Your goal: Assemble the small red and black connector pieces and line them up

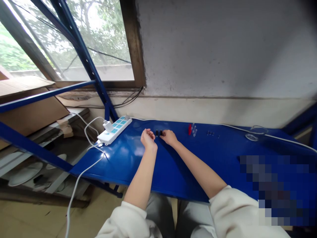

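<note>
Two small black cylinders stand upright side by side on the blue table (183, 178). Thumb and fingers of my right hand (169, 137) close around the right-hand black cylinder (161, 132). Just left of it is the other black cylinder (157, 133), between my two hands. My left hand (149, 140) is beside that one, palm turned up and fingers curled in; whatever they may hold is too small to make out. Farther right lie red pieces (190, 129) next to several clear little tubes (194, 131).
A white power strip (115, 130) with a plugged-in white charger (108, 126) lies at the table's left end, its cable hanging over the edge. Tiny clear parts (210, 133) and a clear round lid (252, 137) are on the right. Blue frame posts flank the table; the wall stands behind.
</note>
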A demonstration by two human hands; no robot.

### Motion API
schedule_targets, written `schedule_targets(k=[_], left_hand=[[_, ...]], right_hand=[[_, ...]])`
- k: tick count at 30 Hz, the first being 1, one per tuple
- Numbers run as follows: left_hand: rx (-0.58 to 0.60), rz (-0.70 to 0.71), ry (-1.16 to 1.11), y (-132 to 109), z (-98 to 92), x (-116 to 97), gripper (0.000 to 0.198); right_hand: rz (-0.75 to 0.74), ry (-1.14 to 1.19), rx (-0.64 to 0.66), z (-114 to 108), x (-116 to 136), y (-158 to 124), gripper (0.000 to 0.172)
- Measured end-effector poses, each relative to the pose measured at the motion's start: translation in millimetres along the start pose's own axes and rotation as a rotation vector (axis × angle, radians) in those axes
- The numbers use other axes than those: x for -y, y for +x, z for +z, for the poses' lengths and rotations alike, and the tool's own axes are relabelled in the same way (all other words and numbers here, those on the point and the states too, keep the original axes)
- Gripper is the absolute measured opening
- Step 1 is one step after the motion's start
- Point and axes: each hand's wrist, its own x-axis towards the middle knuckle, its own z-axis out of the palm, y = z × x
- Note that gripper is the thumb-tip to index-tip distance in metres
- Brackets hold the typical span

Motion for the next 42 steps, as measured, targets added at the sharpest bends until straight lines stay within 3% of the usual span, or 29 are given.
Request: schedule_targets(k=[7,9,11,13,15,18,20,23,26,28,31,35,38,42], left_hand=[[0.04,0.083,0.048,-0.9,1.7,1.1,0.021],[0.066,0.202,0.132,-4.8,0.9,1.1,0.022],[0.141,0.441,0.285,-13.7,-0.7,1.9,0.024],[0.303,0.757,0.496,-27.7,-1.6,5.1,0.024],[0.564,1.048,0.702,-45.1,0.9,12.0,0.022],[0.952,1.288,0.999,-70.4,13.8,28.2,0.018],[1.04,1.289,1.195,-81.1,26.7,41.3,0.02],[1.01,1.179,1.469,-82.2,43.7,62.4,0.044],[0.968,1.004,1.681,-70.2,52.0,83.5,0.065],[0.954,0.928,1.767,-61.1,54.1,95.8,0.068],[0.933,0.9,1.808,-52.2,57.1,108.8,0.06],[0.894,0.961,1.723,-46.6,61.7,112.3,0.03],[0.86,0.911,1.613,-42.1,59.3,103.5,0.015],[0.834,0.811,1.368,-37.4,44.1,80.3,0.008]], right_hand=[[0.027,-0.028,0.055,-6.7,3.7,-5.2,0.022],[0.023,-0.033,0.082,-16.9,2.8,-14.2,0.031],[0.011,0.0,0.105,-32.5,-2.8,-26.7,0.035],[-0.023,0.044,0.133,-52.3,-14.3,-41.4,0.036],[-0.025,0.013,0.164,-73.6,-31.3,-56.4,0.028],[0.107,-0.122,0.16,-100.2,-61.8,-74.9,0.02],[0.255,-0.182,0.134,-110.2,-80.9,-82.1,0.02],[0.412,-0.205,0.016,-111.3,-101.9,-85.1,0.022],[0.456,-0.151,-0.125,-100.6,-111.6,-83.0,0.028],[0.46,-0.157,-0.168,-91.9,-114.1,-81.2,0.032],[0.407,-0.177,-0.206,-81.5,-116.2,-79.6,0.031],[0.363,-0.179,-0.27,-73.7,-117.6,-78.1,0.027],[0.38,-0.162,-0.313,-69.3,-117.5,-75.7,0.027],[0.408,-0.132,-0.357,-64.0,-118.1,-70.4,0.026]])
